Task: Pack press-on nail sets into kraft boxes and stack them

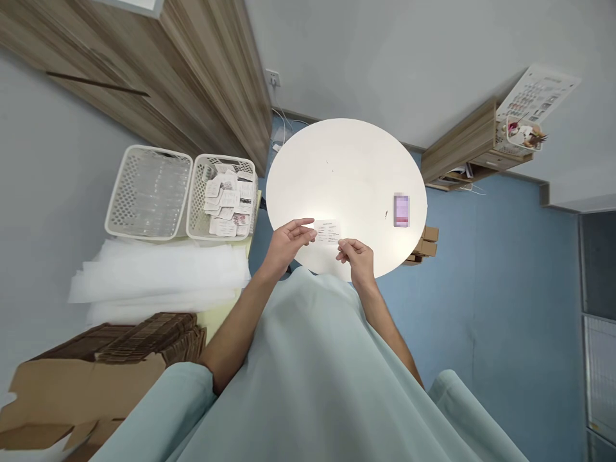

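Observation:
Over the near edge of a round white table (346, 157), a small white card (327, 232) with printed text is held between both hands. My left hand (291, 240) pinches its left side between thumb and fingers. At the card's lower right corner, my right hand (356, 255) grips it with thumb and curled fingers. On the right part of the tabletop lies a pinkish-purple rectangular item (402, 210), blurred in the picture.
Left of the table stand a white basket (115, 199) of clear plastic pieces and another basket (192, 215) full of printed cards. White foam sheets (158, 273) and folded brown cardboard (154, 340) lie nearer. Small brown boxes (430, 240) show beyond the table's right edge.

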